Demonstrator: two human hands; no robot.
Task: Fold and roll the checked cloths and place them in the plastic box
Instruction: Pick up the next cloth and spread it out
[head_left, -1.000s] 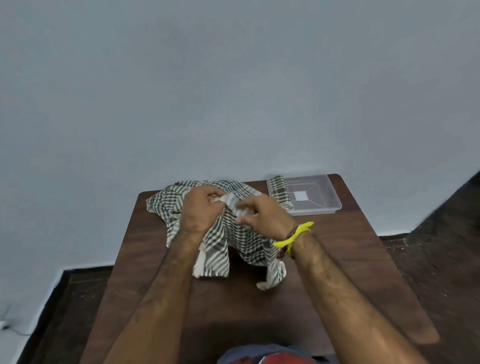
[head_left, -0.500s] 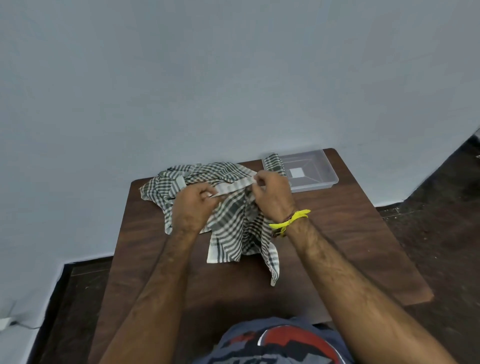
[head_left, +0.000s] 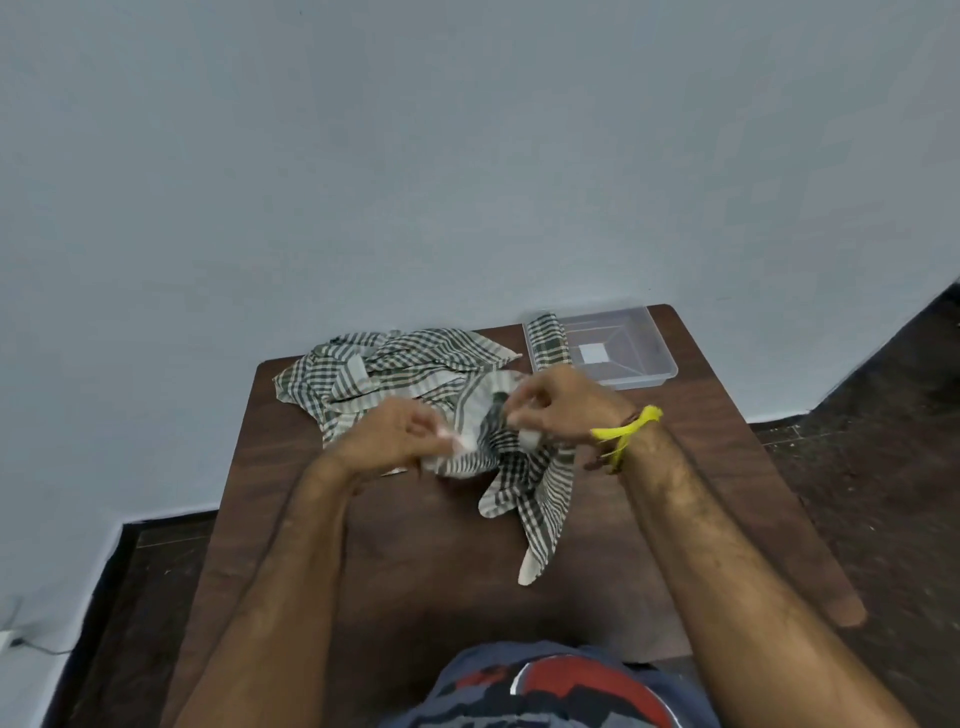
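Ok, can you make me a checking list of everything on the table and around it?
Surface: brown wooden table, bare wood showing.
Job's things: one rolled cloth in the plastic box; loose checked cloths heaped behind the hands.
Clutter: nothing seen.
Grips: left hand and right hand each pinch the held cloth; motion blur.
Cables: white cable on the floor, left.
Surroundings: pale wall, dark floor.

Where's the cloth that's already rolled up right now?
In the head view, the rolled cloth lies inside the plastic box, against its left wall, at the table's far right corner, just beyond the right hand.
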